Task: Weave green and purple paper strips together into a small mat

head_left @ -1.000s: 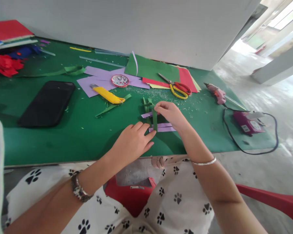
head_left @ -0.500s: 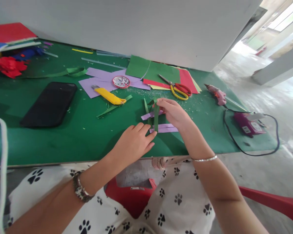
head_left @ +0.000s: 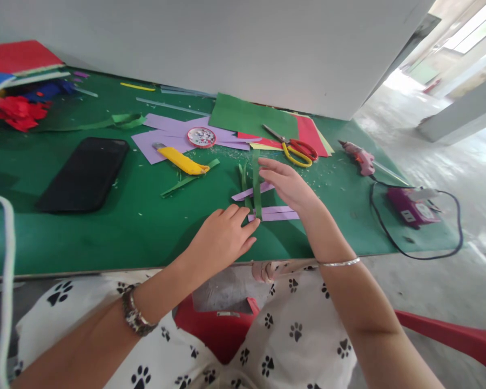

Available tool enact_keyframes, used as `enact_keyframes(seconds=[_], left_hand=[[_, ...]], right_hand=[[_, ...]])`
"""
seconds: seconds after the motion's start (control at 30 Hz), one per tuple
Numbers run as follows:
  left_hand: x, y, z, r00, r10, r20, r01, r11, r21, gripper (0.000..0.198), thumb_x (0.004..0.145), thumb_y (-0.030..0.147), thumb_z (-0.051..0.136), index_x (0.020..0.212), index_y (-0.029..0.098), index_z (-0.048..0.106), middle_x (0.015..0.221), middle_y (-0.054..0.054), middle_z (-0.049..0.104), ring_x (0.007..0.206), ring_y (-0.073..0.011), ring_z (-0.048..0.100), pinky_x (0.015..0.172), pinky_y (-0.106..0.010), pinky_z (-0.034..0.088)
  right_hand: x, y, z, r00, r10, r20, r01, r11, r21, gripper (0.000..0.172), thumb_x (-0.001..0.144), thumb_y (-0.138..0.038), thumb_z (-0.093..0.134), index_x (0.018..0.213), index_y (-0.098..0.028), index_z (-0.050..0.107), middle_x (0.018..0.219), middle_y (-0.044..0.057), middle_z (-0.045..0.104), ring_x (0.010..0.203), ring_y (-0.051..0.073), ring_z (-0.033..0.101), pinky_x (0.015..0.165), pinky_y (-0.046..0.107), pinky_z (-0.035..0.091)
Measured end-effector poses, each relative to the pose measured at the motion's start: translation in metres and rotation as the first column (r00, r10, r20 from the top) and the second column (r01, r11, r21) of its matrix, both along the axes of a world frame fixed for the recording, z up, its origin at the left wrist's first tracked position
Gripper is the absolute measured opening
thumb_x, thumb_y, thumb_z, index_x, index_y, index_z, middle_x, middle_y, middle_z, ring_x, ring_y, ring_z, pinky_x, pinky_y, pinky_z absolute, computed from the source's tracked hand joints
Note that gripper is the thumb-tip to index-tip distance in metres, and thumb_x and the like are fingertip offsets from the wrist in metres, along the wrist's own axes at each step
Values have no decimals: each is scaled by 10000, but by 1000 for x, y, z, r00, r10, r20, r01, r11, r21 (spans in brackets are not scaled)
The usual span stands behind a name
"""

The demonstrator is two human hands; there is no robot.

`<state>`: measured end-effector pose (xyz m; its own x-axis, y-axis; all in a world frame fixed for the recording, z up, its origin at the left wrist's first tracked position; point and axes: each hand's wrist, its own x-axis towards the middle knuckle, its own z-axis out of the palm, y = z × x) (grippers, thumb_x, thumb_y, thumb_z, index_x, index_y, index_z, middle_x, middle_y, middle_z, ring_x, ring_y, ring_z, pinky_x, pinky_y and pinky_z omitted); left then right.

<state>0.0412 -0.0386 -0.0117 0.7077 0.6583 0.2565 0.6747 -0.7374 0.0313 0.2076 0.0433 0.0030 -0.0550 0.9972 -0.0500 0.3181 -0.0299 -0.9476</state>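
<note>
My left hand [head_left: 224, 233] lies low over the table with fingers spread. Its fingertips press on the near ends of a green paper strip [head_left: 257, 186] and two purple paper strips [head_left: 277, 214], which cross there. The green strip runs upright away from me, its far end lying loose. Beside that far end is my right hand [head_left: 285, 181], fingers extended and nothing gripped. Another green strip [head_left: 243, 186] stands to the left, crossed by a slanting purple strip [head_left: 247, 192] partly behind the upright green one.
A yellow cutter [head_left: 182, 160] and a black phone [head_left: 85, 175] lie leftward. Scissors [head_left: 291, 148] rest by green paper [head_left: 253, 119] and red sheets. A pink glue gun [head_left: 360, 156] and purple power adapter [head_left: 413, 205] with a cable sit right. A round dish [head_left: 201, 137] sits on purple paper.
My right hand has let go of the green strip's far end, which now extends farther from me. The fingers have opened and shifted slightly right. My left hand stays in place.
</note>
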Motion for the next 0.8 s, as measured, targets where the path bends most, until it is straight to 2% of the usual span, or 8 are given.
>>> enact_keyframes(seconds=[0.07,0.13,0.23,0.3,0.37,0.53,0.8], left_hand=[[0,0,0,1000,0,3,0,1000,-1,262,841,280,528,1076,199,608,1026,-80,627,874,-207,570,627,-292,459],[0,-1,0,1000,1,7,-1,1000,0,264,841,278,526,1079,198,608,1028,-81,627,877,-209,569,628,-293,460],[0,-1,-1,1000,4,8,-4,1000,1,267,839,278,529,1081,195,607,1029,-86,624,878,-207,565,624,-285,455],[0,-1,-1,1000,3,7,-3,1000,-4,269,841,275,523,1085,193,602,1035,-89,619,880,-207,562,624,-285,452],[0,-1,-1,1000,2,5,-2,1000,-14,273,846,268,512,1096,195,593,1046,-89,612,889,-210,558,628,-290,451],[0,-2,0,1000,18,1,-18,999,-30,268,855,245,490,1100,196,584,1064,-85,600,900,-212,548,642,-301,445],[-1,-3,1,1000,14,-16,-15,999,-37,275,866,239,463,1111,192,578,1077,-92,594,896,-218,542,643,-309,446]], right_hand=[[-1,1,0,993,3,117,-7,999,31,409,688,-221,545,1094,-174,571,1159,76,555,1075,197,503,881,354,417],[-1,0,2,975,-11,221,-3,998,65,438,689,-192,538,1127,-163,540,1208,96,523,1060,191,514,846,333,437],[1,-7,2,932,-36,362,-17,990,143,446,697,-178,527,1142,-152,506,1003,79,606,812,157,582,737,314,464],[3,-16,2,890,-46,454,-44,981,187,384,699,-176,524,1082,-158,529,790,28,621,652,136,561,670,303,458],[6,-26,2,868,-38,495,-61,981,182,303,701,-170,517,1002,-178,553,703,2,608,595,125,544,631,287,448],[7,-44,2,907,67,417,-121,987,103,291,690,-174,533,981,-184,542,723,-1,602,562,107,535,581,266,438],[7,-43,-5,958,148,244,-172,982,78,306,678,-177,545,984,-177,533,756,9,607,612,109,549,645,290,460]])
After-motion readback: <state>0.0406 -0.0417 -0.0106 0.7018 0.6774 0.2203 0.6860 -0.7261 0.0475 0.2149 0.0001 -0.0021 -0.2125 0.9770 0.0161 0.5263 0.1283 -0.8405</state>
